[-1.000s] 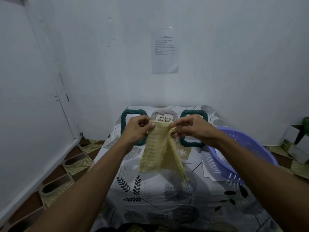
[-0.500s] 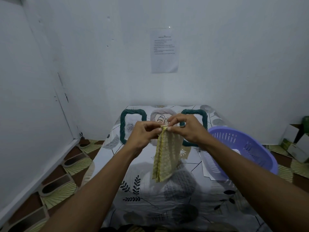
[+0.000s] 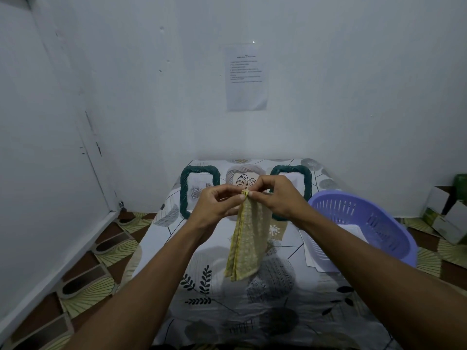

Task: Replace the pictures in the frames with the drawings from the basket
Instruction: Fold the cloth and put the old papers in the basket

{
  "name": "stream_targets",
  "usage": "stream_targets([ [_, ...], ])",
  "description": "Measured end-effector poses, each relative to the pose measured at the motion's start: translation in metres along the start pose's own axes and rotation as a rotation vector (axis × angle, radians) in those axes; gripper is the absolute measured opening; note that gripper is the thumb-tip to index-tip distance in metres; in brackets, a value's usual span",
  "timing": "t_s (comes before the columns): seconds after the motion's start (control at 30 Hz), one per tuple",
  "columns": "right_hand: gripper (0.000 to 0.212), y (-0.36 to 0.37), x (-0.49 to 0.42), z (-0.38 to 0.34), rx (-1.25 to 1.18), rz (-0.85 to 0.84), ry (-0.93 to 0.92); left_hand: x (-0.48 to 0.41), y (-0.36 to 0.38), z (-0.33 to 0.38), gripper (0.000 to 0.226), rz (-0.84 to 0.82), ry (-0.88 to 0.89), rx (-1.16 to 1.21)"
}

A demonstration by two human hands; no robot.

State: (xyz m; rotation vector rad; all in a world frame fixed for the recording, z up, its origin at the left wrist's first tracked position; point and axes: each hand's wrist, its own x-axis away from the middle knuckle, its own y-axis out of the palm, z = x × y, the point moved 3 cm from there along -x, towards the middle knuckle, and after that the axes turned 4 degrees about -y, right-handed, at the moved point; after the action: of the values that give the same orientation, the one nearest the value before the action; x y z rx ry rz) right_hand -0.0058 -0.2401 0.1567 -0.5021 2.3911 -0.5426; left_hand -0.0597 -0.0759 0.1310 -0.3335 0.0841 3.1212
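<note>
A yellow patterned cloth [image 3: 246, 246] hangs folded in the air over the table, pinched at its top corners by my left hand [image 3: 217, 208] and my right hand [image 3: 278, 198], fingertips almost touching. Behind the hands two dark green rope-edged picture frames lie flat: the left frame [image 3: 185, 190] shows a grey rose picture, the right frame [image 3: 307, 180] is partly hidden by my right hand. A purple plastic basket [image 3: 379, 223] stands at the right with white paper sheets [image 3: 310, 251] inside and under it.
The table wears a leaf-printed cloth [image 3: 227, 299] and stands against a white wall with a printed sheet [image 3: 246, 77] taped up. Cardboard boxes [image 3: 447, 213] sit on the patterned floor at the far right.
The hands have brought the cloth's two top corners together, so the spread cloth now hangs folded in half and narrower.
</note>
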Motion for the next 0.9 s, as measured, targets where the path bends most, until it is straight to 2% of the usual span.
stream_targets([
  [0.1, 0.009, 0.001, 0.0, 0.0, 0.011, -0.055, -0.009, -0.001, 0.0, 0.002, 0.022, 0.053, 0.017, -0.118],
  [0.17, 0.018, 0.0, 0.001, 0.004, 0.051, -0.193, 0.026, -0.002, -0.002, 0.005, 0.016, 0.06, 0.012, -0.141],
  [0.27, 0.015, -0.009, 0.004, 0.018, 0.303, -0.371, 0.029, -0.002, -0.011, 0.01, 0.011, 0.027, -0.01, -0.177],
  [0.3, 0.01, -0.015, 0.005, 0.023, 0.313, -0.385, 0.045, -0.002, -0.016, 0.011, 0.01, 0.025, -0.014, -0.194],
  [0.37, 0.006, -0.024, 0.006, 0.031, 0.185, -0.366, 0.093, -0.004, -0.026, 0.013, 0.012, 0.04, -0.018, -0.225],
  [0.47, 0.013, -0.031, 0.005, 0.037, 0.052, -0.296, 0.143, -0.01, -0.037, 0.011, 0.012, 0.074, -0.028, -0.339],
  [0.6, 0.015, -0.025, -0.007, 0.046, 0.196, -0.369, 0.22, -0.023, -0.041, 0.003, 0.016, 0.081, -0.046, -0.561],
  [0.7, 0.003, -0.028, -0.026, 0.042, 0.241, -0.265, 0.252, -0.04, -0.038, 0.009, 0.017, 0.075, -0.019, -0.759],
  [0.83, 0.004, -0.042, -0.045, 0.027, 0.081, 0.048, 0.137, -0.061, -0.037, 0.034, 0.009, 0.211, 0.146, -0.735],
  [0.9, 0.008, -0.045, -0.041, 0.023, 0.02, 0.105, 0.043, -0.061, -0.036, 0.037, 0.012, 0.223, 0.223, -0.71],
])
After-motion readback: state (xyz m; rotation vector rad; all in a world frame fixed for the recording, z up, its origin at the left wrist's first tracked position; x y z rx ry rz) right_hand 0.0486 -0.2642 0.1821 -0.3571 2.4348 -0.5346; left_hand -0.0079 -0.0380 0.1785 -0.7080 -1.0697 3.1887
